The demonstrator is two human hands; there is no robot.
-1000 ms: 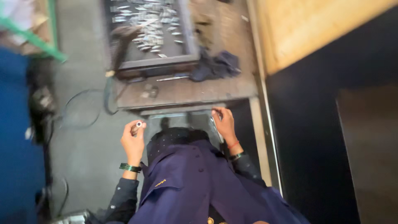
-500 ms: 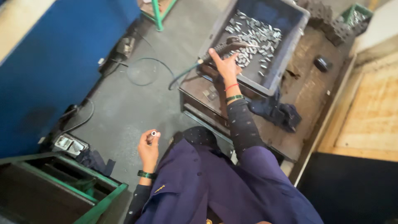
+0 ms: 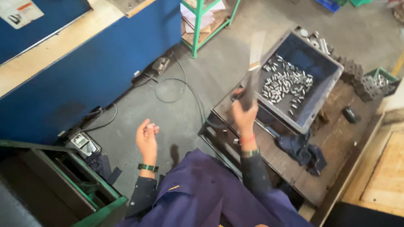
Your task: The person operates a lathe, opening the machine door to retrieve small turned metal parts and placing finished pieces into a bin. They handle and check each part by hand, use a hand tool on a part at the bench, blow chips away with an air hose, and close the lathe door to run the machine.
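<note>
— Scraper tool (image 3: 252,71), that long blurred thing with the dark handle: it's up in the air just at the near-left corner of the grey bin (image 3: 324,90), blade pointing up and away.

— Who's got it?

— The right hand (image 3: 244,115). Fingers wrapped tight round the dark handle, fist closed, right beside the bin's near-left corner and above the edge of the worn wooden bench (image 3: 336,155) the bin sits on.

— And inside the bin?

— Small metal pieces (image 3: 286,82), scattered loose across the middle of its floor. The blade is too smeared to tell whether it touches the rim.

— The other hand?

— The left hand (image 3: 146,136) is well off to the left of the bin, over the concrete floor, palm turned up, fingers curled loosely inward. Something small may be pinched at the fingertips, but I can't tell. There's a green band at that wrist.

— Anything else by the bin?

— A dark blue rag (image 3: 303,151) lies bunched on the bench just below the bin's near edge. Far to the bin's left stands a big blue cabinet (image 3: 84,75), with a black cable (image 3: 176,90) looping on the floor between the two.
</note>
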